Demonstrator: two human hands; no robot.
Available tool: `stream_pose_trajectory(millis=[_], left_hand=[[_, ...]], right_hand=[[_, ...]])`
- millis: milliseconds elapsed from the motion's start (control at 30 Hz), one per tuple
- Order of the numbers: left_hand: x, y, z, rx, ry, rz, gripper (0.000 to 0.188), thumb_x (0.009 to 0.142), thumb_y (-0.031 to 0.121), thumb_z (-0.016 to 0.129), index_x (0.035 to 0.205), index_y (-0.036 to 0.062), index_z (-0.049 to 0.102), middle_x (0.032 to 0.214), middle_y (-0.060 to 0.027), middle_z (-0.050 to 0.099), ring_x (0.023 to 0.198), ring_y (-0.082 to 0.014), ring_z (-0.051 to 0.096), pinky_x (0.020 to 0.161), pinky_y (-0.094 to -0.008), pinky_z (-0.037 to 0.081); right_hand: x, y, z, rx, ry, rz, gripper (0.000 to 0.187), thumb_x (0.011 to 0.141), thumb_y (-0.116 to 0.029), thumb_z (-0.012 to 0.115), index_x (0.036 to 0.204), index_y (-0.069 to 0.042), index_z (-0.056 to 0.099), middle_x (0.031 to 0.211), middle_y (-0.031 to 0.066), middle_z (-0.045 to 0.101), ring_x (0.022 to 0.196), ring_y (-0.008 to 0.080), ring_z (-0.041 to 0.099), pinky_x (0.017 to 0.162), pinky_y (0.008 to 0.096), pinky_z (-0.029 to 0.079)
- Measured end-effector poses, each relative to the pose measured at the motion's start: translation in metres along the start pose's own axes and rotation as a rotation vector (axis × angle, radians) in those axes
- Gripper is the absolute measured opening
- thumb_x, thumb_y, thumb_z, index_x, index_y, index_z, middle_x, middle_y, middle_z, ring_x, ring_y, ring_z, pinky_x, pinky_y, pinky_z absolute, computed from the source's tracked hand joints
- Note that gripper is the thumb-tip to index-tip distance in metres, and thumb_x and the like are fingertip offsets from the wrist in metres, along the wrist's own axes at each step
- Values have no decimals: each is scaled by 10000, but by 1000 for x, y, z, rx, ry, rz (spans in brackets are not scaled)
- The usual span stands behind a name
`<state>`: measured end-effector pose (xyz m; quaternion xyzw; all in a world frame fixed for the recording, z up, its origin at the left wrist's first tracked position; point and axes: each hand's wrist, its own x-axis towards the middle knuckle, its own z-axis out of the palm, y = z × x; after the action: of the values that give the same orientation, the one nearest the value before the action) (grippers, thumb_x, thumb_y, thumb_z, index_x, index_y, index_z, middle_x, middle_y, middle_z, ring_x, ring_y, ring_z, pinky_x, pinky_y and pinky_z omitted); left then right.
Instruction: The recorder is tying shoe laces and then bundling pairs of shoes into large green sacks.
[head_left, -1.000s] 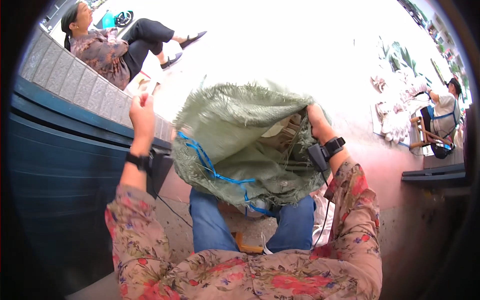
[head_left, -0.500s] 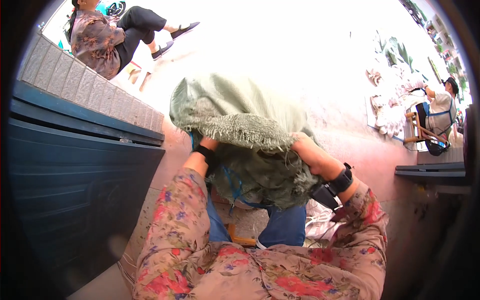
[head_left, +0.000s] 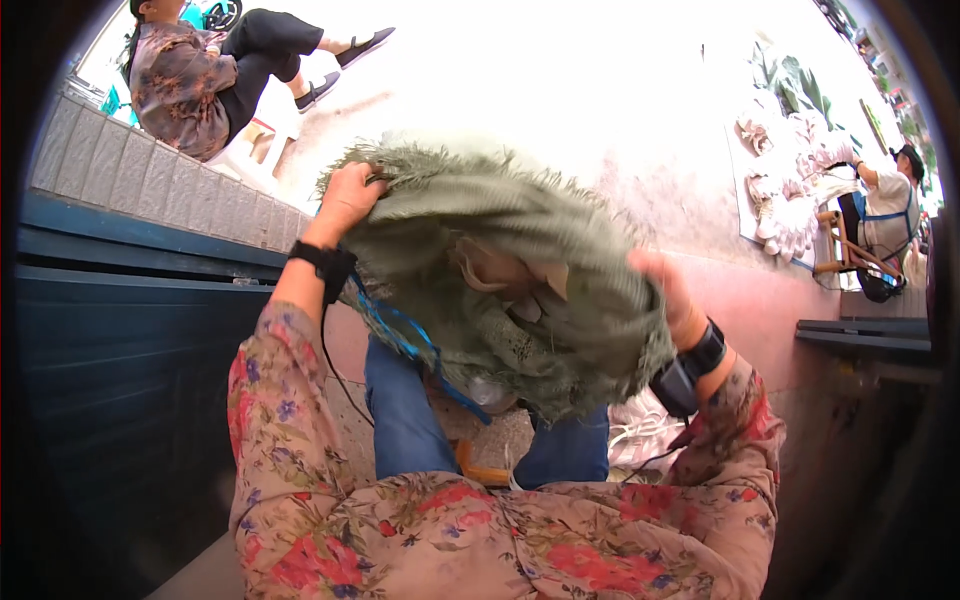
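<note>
A green woven sack (head_left: 430, 215) with a frayed rim stands in front of my knees, its mouth spread wide toward me. Inside lie some pale, light-brown pieces (head_left: 510, 272) whose kind I cannot make out. My left hand (head_left: 347, 200) is closed over the rim at the far left. At the right side my right hand (head_left: 668, 290) is at the rim, blurred, with its fingers partly out of sight. A blue plastic strip (head_left: 405, 335) hangs along the sack's near left side.
A dark blue panel (head_left: 150, 370) stands close on my left, below a grey tiled ledge (head_left: 150, 180). One person (head_left: 180, 85) sits at the upper left, another (head_left: 885, 205) at the right beside white bundles (head_left: 790, 190). White-and-pink material (head_left: 645, 440) lies by my right knee.
The sack's mouth has gone from folded over to spread open, showing its inside. My left hand has come out from under the fold and moved up and left; my right hand has shifted right.
</note>
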<state>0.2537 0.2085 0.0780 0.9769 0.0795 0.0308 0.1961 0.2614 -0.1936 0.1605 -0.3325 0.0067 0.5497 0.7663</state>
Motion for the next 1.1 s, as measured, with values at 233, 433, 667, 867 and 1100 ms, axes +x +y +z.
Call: stream_pose_trajectory(millis=[233, 433, 667, 867, 1100], left_hand=[[-82, 146, 34, -330, 407, 799, 203, 646, -19, 524, 838, 38, 561, 822, -105, 546, 847, -255, 518, 772, -374, 426], [-30, 134, 118, -361, 108, 346, 565, 629, 131, 639, 1144, 48, 422, 1176, -161, 419, 1106, -356, 384, 877, -425, 376], [10, 126, 167, -58, -367, 370, 736, 540, 304, 722, 1177, 133, 394, 1187, -161, 393, 1112, -376, 375, 871, -517, 333], [-18, 110, 167, -7, -219, 320, 386, 650, 216, 610, 985, 92, 464, 889, -138, 567, 813, -314, 566, 656, -438, 445], [-64, 123, 104, -187, 72, 161, 272, 635, 252, 652, 761, 68, 496, 684, -141, 582, 650, -347, 567, 570, -411, 454]], right_hand=[[25, -14, -23, 183, 197, -181, 293, 863, -191, 359, 890, 21, 560, 808, 96, 606, 710, 162, 578, 658, 287, 492], [25, -18, -25, -82, 290, -295, 245, 873, -143, 378, 905, 31, 548, 845, 66, 592, 732, 142, 569, 667, 279, 490], [13, -24, -31, 183, 141, -146, 212, 816, -92, 488, 985, 29, 531, 926, 74, 587, 767, 136, 563, 713, 270, 477], [9, -60, -10, -593, 480, -293, 314, 761, -61, 546, 1059, 27, 502, 981, 102, 586, 850, 191, 576, 774, 319, 463], [-4, -55, -74, -2147, 1025, -1154, 352, 662, -30, 562, 1008, -9, 501, 828, 124, 539, 751, 290, 507, 694, 364, 410]])
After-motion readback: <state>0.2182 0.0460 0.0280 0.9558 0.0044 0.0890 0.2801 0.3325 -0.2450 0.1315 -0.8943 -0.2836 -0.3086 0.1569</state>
